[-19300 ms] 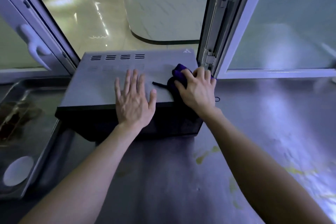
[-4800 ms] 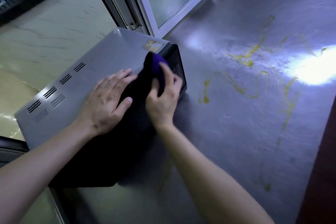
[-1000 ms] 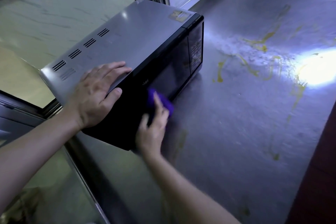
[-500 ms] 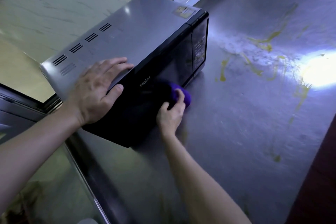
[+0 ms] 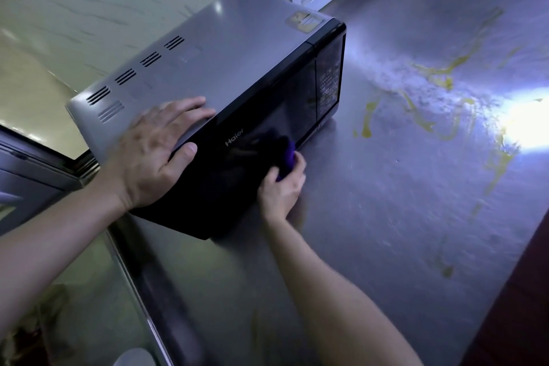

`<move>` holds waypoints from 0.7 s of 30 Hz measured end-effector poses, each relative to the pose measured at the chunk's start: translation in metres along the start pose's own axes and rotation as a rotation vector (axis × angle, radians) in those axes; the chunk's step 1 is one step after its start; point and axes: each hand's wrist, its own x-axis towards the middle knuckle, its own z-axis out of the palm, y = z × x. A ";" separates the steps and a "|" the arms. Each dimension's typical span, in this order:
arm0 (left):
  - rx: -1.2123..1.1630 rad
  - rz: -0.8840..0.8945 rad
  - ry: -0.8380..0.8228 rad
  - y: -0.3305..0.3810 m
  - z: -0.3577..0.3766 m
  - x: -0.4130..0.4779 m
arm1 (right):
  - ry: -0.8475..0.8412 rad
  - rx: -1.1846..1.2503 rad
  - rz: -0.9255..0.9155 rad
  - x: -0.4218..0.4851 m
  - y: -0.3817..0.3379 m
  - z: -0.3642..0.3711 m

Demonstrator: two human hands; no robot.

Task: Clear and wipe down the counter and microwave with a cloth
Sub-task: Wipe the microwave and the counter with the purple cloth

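Purple cloth [image 5: 287, 154]: sitting low on the microwave [image 5: 225, 68] door, the right hand [image 5: 282, 187] gripping it in curled fingers and pressing it to the glass. Left hand [image 5: 154, 151]: lying flat on the top, fingers straight, thumb hooking the front edge, bracing. Step, as judged: wiping the front. Yellow smears [image 5: 439, 80] are lying on the steel counter [image 5: 386, 232]. Next move is probably calling for strokes toward the keypad [image 5: 328, 83], then the counter.
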 end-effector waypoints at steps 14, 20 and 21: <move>0.018 0.017 0.001 0.000 0.000 0.001 | -0.239 0.020 0.068 -0.142 0.006 0.003; -0.037 0.012 0.043 -0.001 0.001 0.004 | -0.022 0.019 0.080 0.010 -0.035 -0.009; -0.045 0.000 0.059 -0.002 0.002 0.004 | 0.013 0.030 0.109 0.016 -0.041 -0.006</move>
